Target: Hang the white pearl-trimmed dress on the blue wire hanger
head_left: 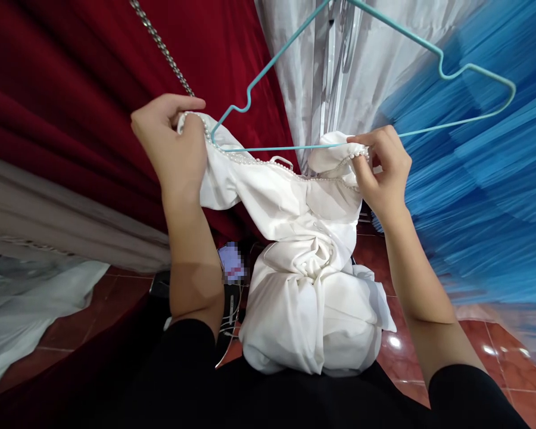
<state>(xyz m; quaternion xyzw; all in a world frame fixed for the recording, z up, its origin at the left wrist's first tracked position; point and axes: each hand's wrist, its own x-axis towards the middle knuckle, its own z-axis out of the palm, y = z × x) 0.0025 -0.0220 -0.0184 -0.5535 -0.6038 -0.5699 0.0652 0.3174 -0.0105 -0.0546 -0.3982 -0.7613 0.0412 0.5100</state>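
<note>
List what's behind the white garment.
Beyond the white garment: red fabric, pale hanging fabric and reddish floor tiles. Whatever its cloth directly covers can't be seen.

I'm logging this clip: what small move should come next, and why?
Perhaps work the white garment over the right end of the hanger: that end juts past the right hand, which pinches the beaded edge, while the other appears tucked in near the left hand.

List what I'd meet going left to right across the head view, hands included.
Pale sheer fabric at lower left → left hand → white garment with beaded edge → right hand → blue layered fabric.
</note>
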